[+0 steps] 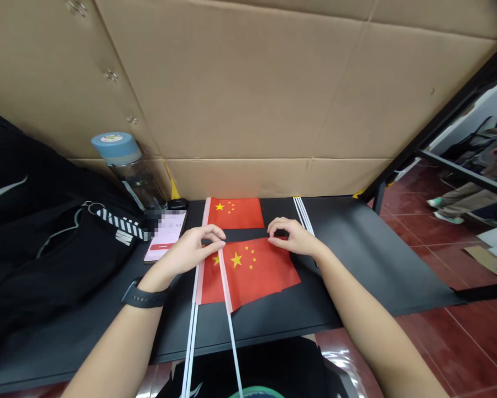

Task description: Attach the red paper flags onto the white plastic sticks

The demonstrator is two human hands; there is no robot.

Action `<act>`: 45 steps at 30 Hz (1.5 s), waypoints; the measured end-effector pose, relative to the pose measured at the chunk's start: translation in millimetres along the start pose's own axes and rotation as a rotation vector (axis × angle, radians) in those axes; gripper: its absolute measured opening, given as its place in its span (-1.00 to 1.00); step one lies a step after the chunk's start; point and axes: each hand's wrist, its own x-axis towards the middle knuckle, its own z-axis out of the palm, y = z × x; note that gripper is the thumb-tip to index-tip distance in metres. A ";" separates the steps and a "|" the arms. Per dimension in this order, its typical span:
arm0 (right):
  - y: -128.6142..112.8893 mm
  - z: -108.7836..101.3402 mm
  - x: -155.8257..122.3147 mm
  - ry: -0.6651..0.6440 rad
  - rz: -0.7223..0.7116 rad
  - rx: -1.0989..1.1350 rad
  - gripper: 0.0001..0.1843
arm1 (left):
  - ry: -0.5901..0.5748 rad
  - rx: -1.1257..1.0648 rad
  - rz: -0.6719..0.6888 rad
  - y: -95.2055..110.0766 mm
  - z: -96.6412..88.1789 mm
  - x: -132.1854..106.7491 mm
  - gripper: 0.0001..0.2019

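The left hand [186, 251] and right hand [293, 236] each keep a narrow grip on the top edge of a red flag [252, 271] lying on the black worktop [376, 265]. Beyond lie a second flag [235, 213], white sticks [303, 214] and a phone [165, 235].

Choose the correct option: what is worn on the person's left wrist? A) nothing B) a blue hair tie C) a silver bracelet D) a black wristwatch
D: a black wristwatch is strapped around the wrist just behind the left hand, which lies on the red flags.
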 end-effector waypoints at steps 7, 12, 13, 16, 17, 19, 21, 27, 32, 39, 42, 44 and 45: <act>-43.6 19.4 2.2 0.089 0.007 -0.095 -0.78 | 0.184 -0.043 0.039 -2.7 26.1 7.1 -0.74; -77.5 53.7 4.8 0.034 -0.043 -0.188 -0.51 | 0.196 -0.021 0.029 0.9 37.9 10.4 -0.77; -80.2 59.8 5.0 0.011 -0.057 -0.209 -0.50 | 0.190 -0.006 0.031 2.4 39.6 10.5 -0.78; -80.7 72.2 4.6 -0.045 -0.099 -0.267 -0.56 | 0.188 0.088 0.040 5.8 43.3 9.6 -0.82; -79.4 74.4 4.3 -0.054 -0.107 -0.280 -0.58 | 0.189 0.127 0.044 6.4 44.0 9.2 -0.82; -76.8 76.4 3.9 -0.064 -0.114 -0.295 -0.60 | 0.195 0.204 0.045 6.6 44.5 8.7 -0.84; -75.7 76.2 3.4 -0.069 -0.119 -0.300 -0.61 | 0.217 0.253 0.040 6.0 43.9 8.8 -0.83; -80.3 69.8 1.3 -0.104 -0.121 -0.251 -0.62 | 0.385 0.145 -0.015 -2.2 38.3 11.9 -0.73; -78.8 64.0 1.6 0.021 -0.079 -0.201 -0.63 | 0.311 -0.014 -0.016 -8.2 34.4 14.0 -0.70; -76.1 64.9 2.4 0.078 -0.047 -0.226 -0.64 | 0.139 0.089 0.068 3.2 41.9 15.0 -0.67; -77.1 68.4 2.0 0.053 -0.073 -0.246 -0.60 | 0.181 0.032 0.083 1.4 45.9 16.6 -0.71; -78.1 70.5 2.1 0.049 -0.090 -0.259 -0.61 | 0.222 0.026 0.062 -1.4 46.8 17.7 -0.71; -78.7 71.2 2.2 0.047 -0.097 -0.263 -0.61 | 0.233 0.034 0.047 -2.9 46.9 18.2 -0.71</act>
